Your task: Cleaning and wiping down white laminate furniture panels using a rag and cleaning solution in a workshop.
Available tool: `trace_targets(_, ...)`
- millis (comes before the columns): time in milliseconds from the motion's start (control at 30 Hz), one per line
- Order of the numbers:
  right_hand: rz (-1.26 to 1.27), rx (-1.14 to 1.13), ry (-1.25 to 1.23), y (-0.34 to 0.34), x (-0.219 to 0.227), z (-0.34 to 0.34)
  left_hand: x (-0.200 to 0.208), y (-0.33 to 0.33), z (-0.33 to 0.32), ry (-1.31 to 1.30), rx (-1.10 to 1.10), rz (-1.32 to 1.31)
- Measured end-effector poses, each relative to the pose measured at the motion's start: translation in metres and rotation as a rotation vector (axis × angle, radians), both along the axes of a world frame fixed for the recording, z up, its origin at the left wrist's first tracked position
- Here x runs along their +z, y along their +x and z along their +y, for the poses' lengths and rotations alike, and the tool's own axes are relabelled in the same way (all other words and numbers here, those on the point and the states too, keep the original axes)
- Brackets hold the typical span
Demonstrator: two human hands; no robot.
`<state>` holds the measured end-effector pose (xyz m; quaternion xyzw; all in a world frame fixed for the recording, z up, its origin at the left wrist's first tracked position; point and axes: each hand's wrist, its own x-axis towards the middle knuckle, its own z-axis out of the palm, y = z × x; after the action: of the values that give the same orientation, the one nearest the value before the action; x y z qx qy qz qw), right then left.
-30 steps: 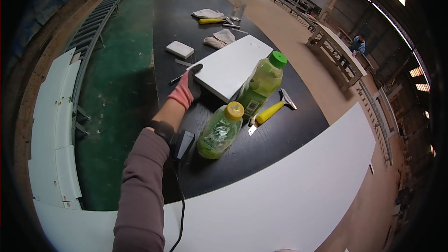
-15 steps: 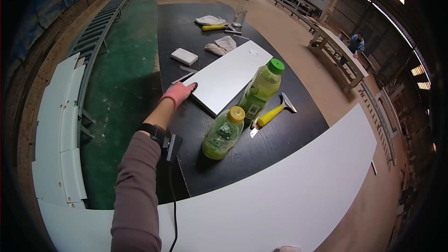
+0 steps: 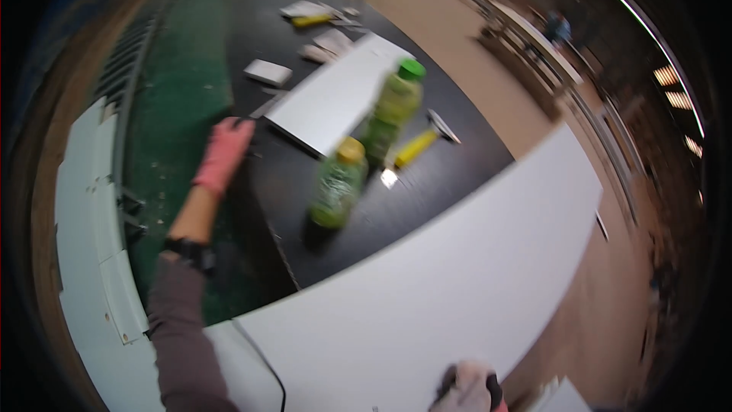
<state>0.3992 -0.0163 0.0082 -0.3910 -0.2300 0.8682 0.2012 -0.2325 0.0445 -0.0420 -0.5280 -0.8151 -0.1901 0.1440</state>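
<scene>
My left hand point(image 3: 224, 154), in a pink glove with dark fingertips, is over the left edge of the black table point(image 3: 263, 191). It is apart from the small white panel point(image 3: 335, 99), and motion blur hides how its fingers are set. At the lower edge my right hand point(image 3: 497, 397), gloved too and only partly in view, grips a pale cloth point(image 3: 468, 389) on the large white board point(image 3: 427, 297). Beyond that board stand a green bottle with a yellow cap point(image 3: 335, 187) and a taller one with a green cap point(image 3: 395, 111).
A yellow-handled scraper point(image 3: 415, 149) lies right of the bottles. Farther back are a white block point(image 3: 268, 72), a crumpled cloth point(image 3: 329, 46) and another yellow-handled tool point(image 3: 311, 20). A black cable point(image 3: 263, 358) crosses the board. Another person point(image 3: 557, 29) is far right.
My left hand has left the small panel's corner and moved left toward the table edge. My right hand with the cloth has come further into view. The whole view has shifted.
</scene>
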Motion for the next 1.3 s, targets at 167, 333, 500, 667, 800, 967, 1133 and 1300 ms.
trace_targets(167, 0.12, -0.214, -0.05, 0.033, -0.006, 0.04, 0.033, 0.052, -0.145, 0.192, 0.215, -0.89)
trace_targets(333, -0.456, 0.511, 0.699, -0.029, 0.017, 0.048, 0.023, 0.12, -0.236, -0.355, 0.323, -0.74)
trace_targets(500, 0.038, 1.098, 1.855, -0.172, -0.039, -0.038, 0.039, 0.164, -0.217, -0.18, 0.339, -0.921)
trace_targets(667, -0.59, 0.439, 1.832, -0.232, -0.059, 0.119, 0.059, 0.19, -0.234, -0.15, 0.514, -0.914)
trace_targets(800, -1.357, 0.347, 1.603, -0.175, -0.058, 0.324, 0.049, 0.223, -0.335, 0.002, 0.688, -0.829)
trace_targets(967, -1.798, 0.001, 1.289, -0.063, -0.063, 0.464, 0.074, 0.259, -0.361, -0.098, 0.775, -0.935)
trace_targets(1133, -0.877, 0.366, 1.822, -0.162, -0.071, 0.294, 0.079, 0.233, -0.3, 0.186, 0.68, -0.952)
trace_targets(1300, -0.838, 1.021, 1.948, -0.172, -0.029, 0.201, 0.086, 0.238, -0.139, 0.162, 0.49, -0.88)
